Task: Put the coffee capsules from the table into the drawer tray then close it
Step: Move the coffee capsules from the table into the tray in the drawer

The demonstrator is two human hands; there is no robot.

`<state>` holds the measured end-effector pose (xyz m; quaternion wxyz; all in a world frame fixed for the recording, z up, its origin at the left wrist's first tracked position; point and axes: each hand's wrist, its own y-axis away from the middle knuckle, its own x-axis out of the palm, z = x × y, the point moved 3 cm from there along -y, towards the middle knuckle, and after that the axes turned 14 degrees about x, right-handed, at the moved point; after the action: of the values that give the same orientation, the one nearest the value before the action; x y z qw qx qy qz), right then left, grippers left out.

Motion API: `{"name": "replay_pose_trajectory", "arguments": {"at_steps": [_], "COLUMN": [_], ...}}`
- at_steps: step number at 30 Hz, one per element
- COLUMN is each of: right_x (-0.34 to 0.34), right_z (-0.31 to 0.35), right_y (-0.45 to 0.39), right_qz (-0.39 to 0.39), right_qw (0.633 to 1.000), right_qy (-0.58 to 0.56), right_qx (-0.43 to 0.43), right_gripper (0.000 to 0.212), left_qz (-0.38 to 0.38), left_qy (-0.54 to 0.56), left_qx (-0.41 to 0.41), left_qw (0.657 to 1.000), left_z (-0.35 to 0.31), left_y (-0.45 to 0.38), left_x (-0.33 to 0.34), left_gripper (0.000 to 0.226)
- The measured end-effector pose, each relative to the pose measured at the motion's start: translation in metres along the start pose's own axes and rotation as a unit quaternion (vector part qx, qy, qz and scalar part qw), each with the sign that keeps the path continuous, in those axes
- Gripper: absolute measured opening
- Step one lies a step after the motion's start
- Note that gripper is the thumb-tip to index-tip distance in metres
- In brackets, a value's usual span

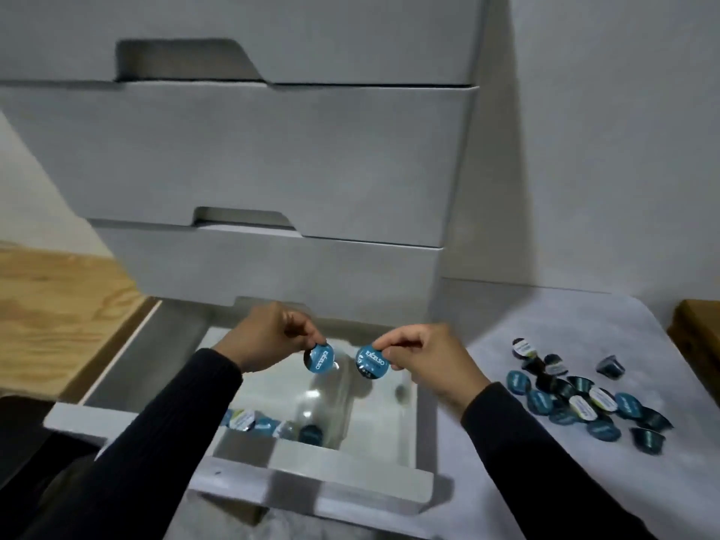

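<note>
The bottom drawer (311, 481) of a white cabinet stands pulled out, with a clear plastic tray (374, 407) inside it. Several capsules (269, 424) lie along the tray's near edge. My left hand (269, 333) pinches a blue-lidded coffee capsule (320, 358) by its rim above the tray. My right hand (424, 356) pinches a second blue-lidded capsule (372, 362) beside it, also over the tray. A heap of several dark and blue capsules (576, 399) lies on the white tabletop at the right.
Closed white drawers (249, 157) rise behind the open one. A wooden surface (58, 305) lies at the left and a wooden block (697, 337) at the far right edge. The white table (545, 337) runs to the wall.
</note>
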<state>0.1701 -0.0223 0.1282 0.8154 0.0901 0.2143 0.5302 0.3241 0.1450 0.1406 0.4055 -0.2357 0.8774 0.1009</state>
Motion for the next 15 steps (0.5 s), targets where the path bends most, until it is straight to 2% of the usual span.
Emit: {"name": "replay_pose_trajectory", "arguments": {"at_steps": [3,7,15], "right_x": [0.056,0.12,0.193], "right_z": [0.012,0.015,0.003], "right_y": [-0.022,-0.052,-0.098], "right_qz": [0.017,0.04,0.029], "right_qw": [0.999,0.996,0.983], "right_qy": [0.027,0.055,0.056], "right_qx": [0.013,0.062,0.171], "right_gripper": [0.015,0.021,0.036], "left_qz": [0.056,0.15,0.255], "left_qy": [-0.039,-0.091,-0.115], "left_qx": [0.009,0.004,0.032], "left_qw": [0.998,0.984,0.96], "left_z": [0.05,0.11,0.168], "left_y": [0.008,0.014,0.014], "left_x": [-0.027,-0.045,-0.042], "left_gripper": [0.029,0.017,0.018]}}
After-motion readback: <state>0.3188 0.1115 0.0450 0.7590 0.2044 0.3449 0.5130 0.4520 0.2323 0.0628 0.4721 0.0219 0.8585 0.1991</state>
